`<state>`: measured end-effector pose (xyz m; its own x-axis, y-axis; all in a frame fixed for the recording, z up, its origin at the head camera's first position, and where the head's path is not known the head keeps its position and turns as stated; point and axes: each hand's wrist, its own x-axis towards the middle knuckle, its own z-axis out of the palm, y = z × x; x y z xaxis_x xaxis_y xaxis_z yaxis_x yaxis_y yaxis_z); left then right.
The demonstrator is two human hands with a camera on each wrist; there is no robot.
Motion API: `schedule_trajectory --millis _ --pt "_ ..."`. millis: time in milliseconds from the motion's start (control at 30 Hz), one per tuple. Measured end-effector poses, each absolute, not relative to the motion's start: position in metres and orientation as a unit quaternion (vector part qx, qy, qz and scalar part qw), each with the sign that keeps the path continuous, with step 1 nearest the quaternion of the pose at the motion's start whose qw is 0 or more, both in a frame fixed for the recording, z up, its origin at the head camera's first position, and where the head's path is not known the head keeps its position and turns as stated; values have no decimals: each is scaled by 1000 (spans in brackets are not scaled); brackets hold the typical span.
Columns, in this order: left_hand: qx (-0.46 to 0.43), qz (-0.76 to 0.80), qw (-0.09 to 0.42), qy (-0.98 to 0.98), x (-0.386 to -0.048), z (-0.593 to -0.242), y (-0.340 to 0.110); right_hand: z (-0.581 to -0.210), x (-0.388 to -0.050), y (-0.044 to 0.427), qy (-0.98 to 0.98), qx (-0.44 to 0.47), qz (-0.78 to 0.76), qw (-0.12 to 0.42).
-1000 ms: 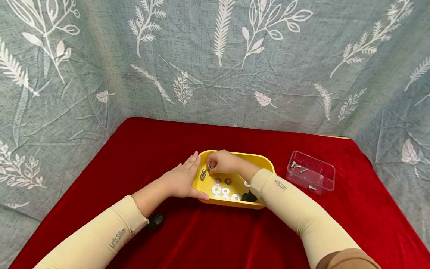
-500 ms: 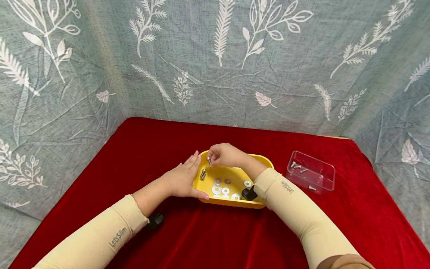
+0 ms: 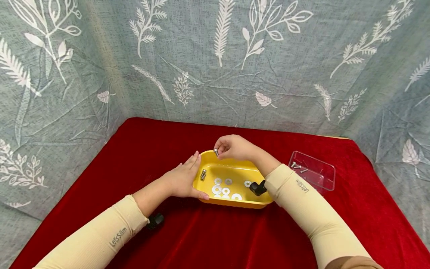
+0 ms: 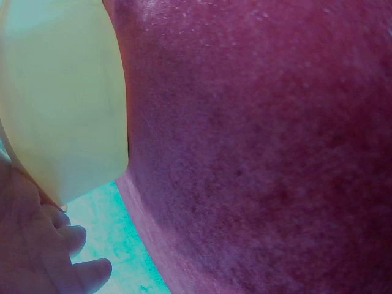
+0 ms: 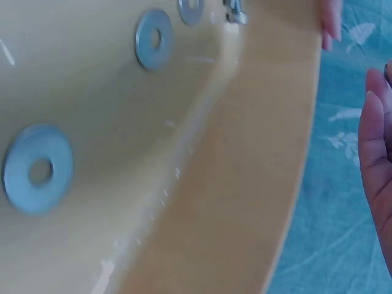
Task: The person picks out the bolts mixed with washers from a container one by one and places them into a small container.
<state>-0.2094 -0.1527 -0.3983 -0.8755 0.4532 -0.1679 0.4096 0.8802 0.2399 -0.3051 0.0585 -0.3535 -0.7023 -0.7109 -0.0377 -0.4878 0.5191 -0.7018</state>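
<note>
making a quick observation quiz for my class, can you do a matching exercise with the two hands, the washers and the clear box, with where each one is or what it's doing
1. left hand
2. right hand
3. washers
4. clear box

a. on the floor of the yellow bin
b. against the yellow bin's left end
c. on the red cloth, right of the yellow bin
d. pinching a bolt

Pairs: 1-b, 2-d, 3-a, 4-c
</note>
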Motion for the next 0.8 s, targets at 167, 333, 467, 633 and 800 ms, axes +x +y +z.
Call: schedule_trajectory --millis 167,333,467,633,800 --pt "221 103 111 963 -209 -399 -152 -344 -306 72 860 -342 -348 152" --pt "218 106 112 964 -208 -399 -152 -334 -306 86 865 -318 -357 151" --pt "218 103 112 964 -207 -398 -151 -329 -304 98 873 -301 -356 143" --pt "219 100 113 964 -207 -397 -152 -323 -302 116 880 -289 -354 129" --pt "221 100 111 964 -208 -398 -152 -319 -303 138 888 -269 -357 108"
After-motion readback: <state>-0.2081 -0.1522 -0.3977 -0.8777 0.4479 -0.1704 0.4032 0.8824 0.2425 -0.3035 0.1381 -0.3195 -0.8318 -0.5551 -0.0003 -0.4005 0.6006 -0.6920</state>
